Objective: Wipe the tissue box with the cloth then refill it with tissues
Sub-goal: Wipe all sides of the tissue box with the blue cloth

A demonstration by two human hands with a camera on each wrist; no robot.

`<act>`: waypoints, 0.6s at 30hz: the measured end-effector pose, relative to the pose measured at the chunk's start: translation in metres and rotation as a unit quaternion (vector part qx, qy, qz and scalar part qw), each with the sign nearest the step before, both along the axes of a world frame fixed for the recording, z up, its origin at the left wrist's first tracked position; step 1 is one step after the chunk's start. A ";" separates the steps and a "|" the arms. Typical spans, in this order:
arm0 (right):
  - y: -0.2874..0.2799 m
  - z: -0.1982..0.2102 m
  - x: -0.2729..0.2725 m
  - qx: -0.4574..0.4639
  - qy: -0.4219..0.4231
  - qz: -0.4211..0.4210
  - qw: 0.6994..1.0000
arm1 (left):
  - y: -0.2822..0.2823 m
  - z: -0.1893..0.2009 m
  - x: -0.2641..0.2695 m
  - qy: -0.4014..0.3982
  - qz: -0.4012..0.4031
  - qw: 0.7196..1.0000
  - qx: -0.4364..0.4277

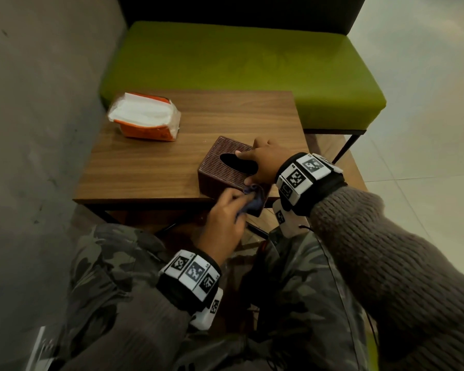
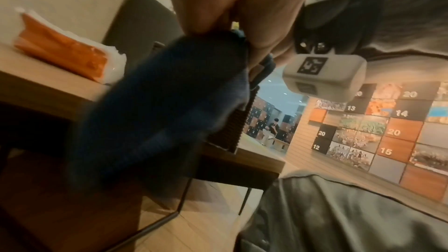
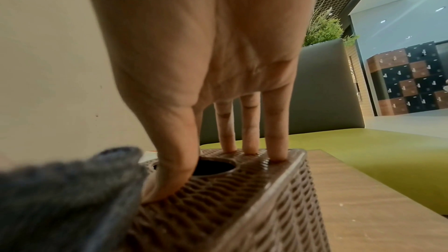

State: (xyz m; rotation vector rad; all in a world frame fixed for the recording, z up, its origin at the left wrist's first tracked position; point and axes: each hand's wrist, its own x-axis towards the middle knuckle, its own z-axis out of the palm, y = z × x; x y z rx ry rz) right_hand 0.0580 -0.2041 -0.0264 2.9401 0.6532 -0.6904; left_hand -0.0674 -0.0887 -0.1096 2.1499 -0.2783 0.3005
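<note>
A brown woven tissue box [image 1: 220, 167] with a dark oval slot stands at the near edge of the wooden table [image 1: 150, 167]. My right hand [image 1: 260, 162] rests on the box's top [image 3: 218, 194], thumb and straight fingers [image 3: 276, 141] pressing down beside the slot. My left hand [image 1: 223, 218] grips a dark blue cloth [image 1: 253, 200] against the box's near side. In the left wrist view the cloth [image 2: 160, 110] hangs bunched from my fingers and covers the box's side [image 2: 232, 131]. An orange pack of white tissues [image 1: 145, 117] lies at the table's far left.
A green bench seat [image 1: 241, 65] with a dark back stands behind the table. A grey wall [image 1: 38, 103] runs along the left. My knees in camouflage trousers [image 1: 113, 263] sit just under the table's near edge.
</note>
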 end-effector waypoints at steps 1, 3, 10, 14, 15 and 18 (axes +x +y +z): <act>0.000 0.000 0.000 0.001 0.001 0.000 1.000 | 0.005 0.000 0.003 -0.001 0.011 1.000 -0.005; -0.001 0.000 0.000 0.000 0.003 0.000 1.000 | 0.022 -0.001 0.013 0.002 0.079 0.997 -0.027; 0.003 0.002 0.002 -0.001 0.006 -0.003 1.000 | 0.004 0.000 0.006 -0.010 0.075 0.997 -0.001; 0.002 0.002 0.001 -0.004 0.007 -0.005 1.000 | -0.025 -0.006 -0.006 0.002 0.005 1.000 -0.004; 0.002 0.001 0.002 -0.003 0.007 -0.005 1.000 | -0.024 -0.008 -0.005 0.002 0.000 1.000 0.002; 0.002 0.002 0.003 -0.002 0.010 -0.006 1.000 | -0.017 -0.007 -0.003 -0.011 -0.027 0.997 0.069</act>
